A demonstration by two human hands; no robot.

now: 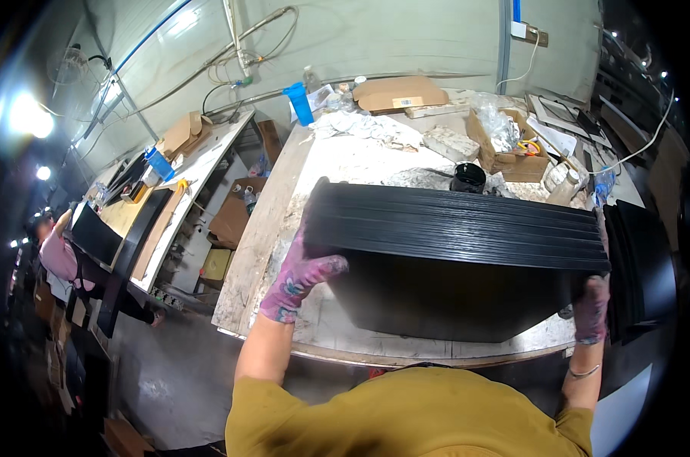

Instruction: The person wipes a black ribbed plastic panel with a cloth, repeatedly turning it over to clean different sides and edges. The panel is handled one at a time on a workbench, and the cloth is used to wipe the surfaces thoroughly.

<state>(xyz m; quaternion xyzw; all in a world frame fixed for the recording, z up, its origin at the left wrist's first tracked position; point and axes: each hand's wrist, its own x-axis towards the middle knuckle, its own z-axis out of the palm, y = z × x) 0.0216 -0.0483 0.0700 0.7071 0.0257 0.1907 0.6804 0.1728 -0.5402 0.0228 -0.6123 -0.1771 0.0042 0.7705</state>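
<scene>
Both arms of the person come up from the lower edge, the elbows spread wide, so that the forearms enclose a stack of black panels point(459, 228) from its two ends. The stack is at the near part of the bench point(257, 255), in front of the person's chest, with its many thin edges on the top and one broad dark face toward the person. Whether its lower side is touching the bench, I cannot tell.

The left hand point(301, 278), in a pink patterned glove, is at the left end of the stack. Its wrist is almost straight, and the thumb lies across the near face, pointing to the right. The other fingers are mostly hidden behind the end, but the hand holds the stack between them and the thumb.

The right hand point(591, 308), in a similar glove, is lower at the right end, with the thumb directed upward by the near corner. It also holds the stack; how its other fingers are bent, I cannot tell. A bracelet point(585, 373) is on this wrist.

Behind the stack stands a black container point(467, 178), and to the right are more dark panels point(646, 266).
</scene>
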